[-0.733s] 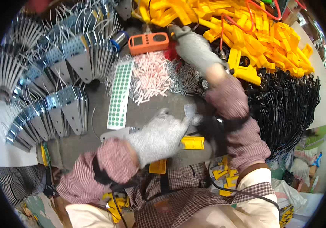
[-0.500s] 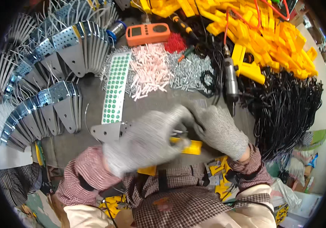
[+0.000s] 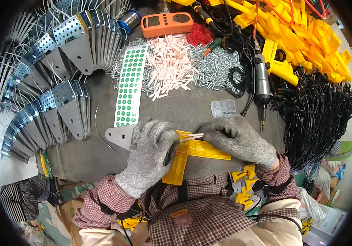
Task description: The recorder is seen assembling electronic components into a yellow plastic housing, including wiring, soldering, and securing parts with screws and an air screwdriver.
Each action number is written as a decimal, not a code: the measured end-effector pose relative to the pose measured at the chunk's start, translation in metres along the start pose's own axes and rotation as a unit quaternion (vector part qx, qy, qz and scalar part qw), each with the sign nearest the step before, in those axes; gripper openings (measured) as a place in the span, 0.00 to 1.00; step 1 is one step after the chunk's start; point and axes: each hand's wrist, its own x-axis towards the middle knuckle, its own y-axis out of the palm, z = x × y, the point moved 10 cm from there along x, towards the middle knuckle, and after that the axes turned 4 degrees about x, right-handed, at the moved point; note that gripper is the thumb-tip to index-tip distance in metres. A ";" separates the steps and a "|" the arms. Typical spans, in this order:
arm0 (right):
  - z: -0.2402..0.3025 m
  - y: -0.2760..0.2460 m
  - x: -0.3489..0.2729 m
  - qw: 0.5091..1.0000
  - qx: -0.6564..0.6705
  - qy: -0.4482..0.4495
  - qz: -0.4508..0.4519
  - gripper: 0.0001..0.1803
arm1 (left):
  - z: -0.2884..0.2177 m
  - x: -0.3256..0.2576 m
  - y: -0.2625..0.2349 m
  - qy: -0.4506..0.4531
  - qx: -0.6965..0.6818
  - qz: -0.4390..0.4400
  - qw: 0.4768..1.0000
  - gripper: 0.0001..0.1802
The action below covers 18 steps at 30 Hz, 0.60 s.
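My left hand (image 3: 149,153), in a grey knit glove, is curled over a grey metal plate (image 3: 119,136), whose rounded end with a hole sticks out at the left. Beside its thumb lies a yellow plastic housing (image 3: 209,150), angled like an L, one arm toward my lap and the other to the right. Thin pinkish-white strands (image 3: 190,137) run across the housing between my hands. The gloved fingertips of my right hand (image 3: 239,139) are pinched at their right end. What the left fingers cover is hidden.
Beyond my hands lie a sheet of green round stickers (image 3: 130,88), pink tubes (image 3: 170,65), screws (image 3: 215,67) and an orange meter (image 3: 167,23). A power screwdriver (image 3: 262,80), black cables (image 3: 317,117) and yellow housings (image 3: 303,41) are at right; perforated metal brackets (image 3: 67,96) stand left.
My hands have moved apart from being close together, uncovering the yellow housing and the pinkish strands. The right hand now pinches at the strands. The whole view has shifted slightly.
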 end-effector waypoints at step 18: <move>-0.010 -0.008 0.036 0.986 -0.086 -0.089 -0.108 0.09 | -0.034 -0.004 0.000 0.060 0.163 0.054 0.983 0.21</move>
